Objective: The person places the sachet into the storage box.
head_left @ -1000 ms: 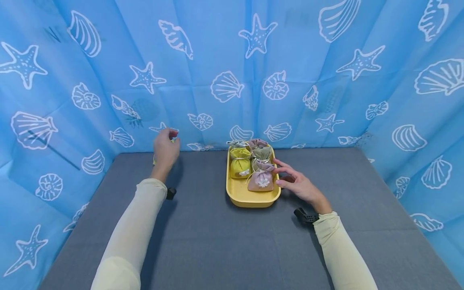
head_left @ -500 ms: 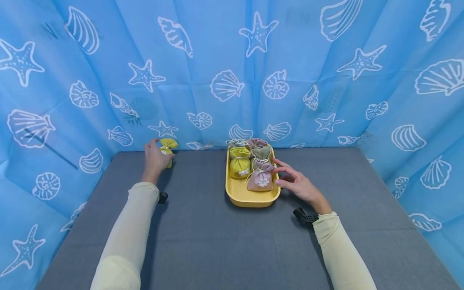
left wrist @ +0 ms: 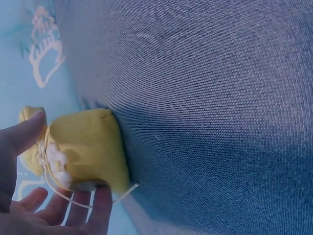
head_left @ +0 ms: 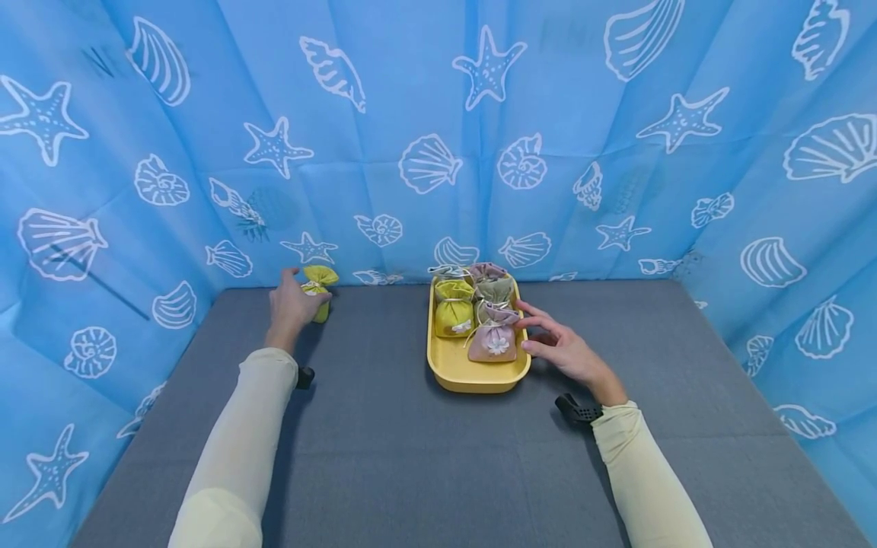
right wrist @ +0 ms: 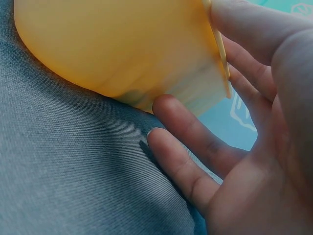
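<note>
On the left of the table, my left hand [head_left: 293, 306] holds a small yellow drawstring pouch [head_left: 319, 293] upright near the back edge. In the left wrist view, the thumb is at the gathered neck of the yellow pouch [left wrist: 93, 147] and the fingers lie along its side; a white flower and a thin cord show. My right hand [head_left: 565, 352] holds the right rim of a yellow tray [head_left: 477, 384], and two of its fingertips [right wrist: 168, 105] lie low by the tray's outer wall. Inside the tray stand a yellow pouch [head_left: 454, 316] and a pink pouch [head_left: 493, 342] with a white flower.
Behind these two are a green pouch [head_left: 495, 289], a mauve pouch [head_left: 488, 270] and a pale grey one [head_left: 448, 271], partly hidden. Grey cloth covers the table [head_left: 425, 472]. A blue curtain [head_left: 582, 91] with white shells hangs close around its back and sides.
My left hand has shifted left and turned, so the yellow pouch, mostly hidden at first, now shows. In the last half second it has lowered slightly. The right hand stays at the tray.
</note>
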`<state>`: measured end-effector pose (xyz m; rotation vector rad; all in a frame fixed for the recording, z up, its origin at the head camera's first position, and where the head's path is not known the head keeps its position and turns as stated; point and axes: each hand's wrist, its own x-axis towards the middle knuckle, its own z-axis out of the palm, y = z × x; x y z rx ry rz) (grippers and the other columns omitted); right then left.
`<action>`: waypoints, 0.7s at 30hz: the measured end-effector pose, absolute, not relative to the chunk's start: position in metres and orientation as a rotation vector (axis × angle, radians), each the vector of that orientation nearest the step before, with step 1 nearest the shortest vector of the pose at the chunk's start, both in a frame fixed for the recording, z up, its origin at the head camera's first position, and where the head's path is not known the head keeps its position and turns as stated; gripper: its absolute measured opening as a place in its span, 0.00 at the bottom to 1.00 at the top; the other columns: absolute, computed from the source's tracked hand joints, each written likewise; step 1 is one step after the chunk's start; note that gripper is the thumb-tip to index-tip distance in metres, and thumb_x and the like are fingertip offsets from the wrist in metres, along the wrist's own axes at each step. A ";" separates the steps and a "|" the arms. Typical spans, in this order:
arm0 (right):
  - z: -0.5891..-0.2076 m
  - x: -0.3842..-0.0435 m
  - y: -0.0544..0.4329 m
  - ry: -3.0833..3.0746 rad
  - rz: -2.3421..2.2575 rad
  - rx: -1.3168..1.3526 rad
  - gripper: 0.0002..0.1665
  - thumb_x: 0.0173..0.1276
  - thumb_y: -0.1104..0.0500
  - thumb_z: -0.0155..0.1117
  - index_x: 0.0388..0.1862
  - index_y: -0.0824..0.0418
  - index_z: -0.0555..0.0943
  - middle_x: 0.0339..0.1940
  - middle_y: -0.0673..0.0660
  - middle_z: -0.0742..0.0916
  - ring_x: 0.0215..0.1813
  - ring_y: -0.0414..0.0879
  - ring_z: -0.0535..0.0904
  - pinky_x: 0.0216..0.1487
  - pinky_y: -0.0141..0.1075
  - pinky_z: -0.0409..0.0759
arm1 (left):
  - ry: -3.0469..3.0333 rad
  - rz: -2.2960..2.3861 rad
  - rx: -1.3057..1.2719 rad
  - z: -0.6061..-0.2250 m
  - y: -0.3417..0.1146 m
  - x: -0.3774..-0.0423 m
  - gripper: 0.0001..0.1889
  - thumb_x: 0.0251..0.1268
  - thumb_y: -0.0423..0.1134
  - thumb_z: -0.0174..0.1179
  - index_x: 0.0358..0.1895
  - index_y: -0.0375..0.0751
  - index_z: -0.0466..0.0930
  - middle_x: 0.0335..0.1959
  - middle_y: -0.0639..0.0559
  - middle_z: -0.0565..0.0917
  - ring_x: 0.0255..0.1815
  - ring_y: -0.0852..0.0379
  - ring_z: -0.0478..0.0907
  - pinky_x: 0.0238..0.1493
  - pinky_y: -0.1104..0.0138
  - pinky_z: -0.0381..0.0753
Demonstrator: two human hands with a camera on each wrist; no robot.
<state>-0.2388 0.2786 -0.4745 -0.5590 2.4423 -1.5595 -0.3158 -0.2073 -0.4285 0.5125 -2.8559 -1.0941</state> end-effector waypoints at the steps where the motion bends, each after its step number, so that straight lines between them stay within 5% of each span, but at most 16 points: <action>1: -0.474 -0.239 0.279 2.442 -1.561 -0.560 0.21 0.77 0.57 0.61 0.67 0.54 0.76 0.87 0.48 0.56 0.82 0.59 0.58 0.63 0.25 0.72 | -2.866 -1.094 0.509 -0.428 -0.207 -0.315 0.48 0.69 0.50 0.65 0.82 0.41 0.45 0.71 0.32 0.70 0.77 0.31 0.57 0.71 0.40 0.67; 10: -0.474 -0.238 0.278 2.430 -1.575 -0.565 0.21 0.77 0.57 0.61 0.67 0.55 0.76 0.87 0.49 0.56 0.82 0.59 0.58 0.62 0.25 0.72 | -3.037 -0.876 0.395 -0.424 -0.204 -0.311 0.43 0.71 0.56 0.60 0.77 0.30 0.58 0.72 0.29 0.66 0.74 0.30 0.59 0.71 0.41 0.67; 15: -0.474 -0.238 0.278 2.423 -1.588 -0.578 0.21 0.77 0.56 0.62 0.67 0.55 0.76 0.87 0.49 0.56 0.82 0.59 0.59 0.62 0.25 0.73 | -3.069 -0.785 0.338 -0.427 -0.209 -0.307 0.30 0.72 0.57 0.59 0.58 0.30 0.78 0.53 0.34 0.76 0.56 0.39 0.72 0.48 0.53 0.78; 21: -0.474 -0.238 0.279 2.426 -1.574 -0.569 0.21 0.77 0.57 0.61 0.67 0.56 0.76 0.87 0.50 0.56 0.82 0.62 0.58 0.60 0.26 0.75 | -2.996 -0.816 0.331 -0.429 -0.215 -0.300 0.26 0.70 0.57 0.62 0.49 0.34 0.84 0.41 0.40 0.84 0.39 0.48 0.81 0.30 0.64 0.79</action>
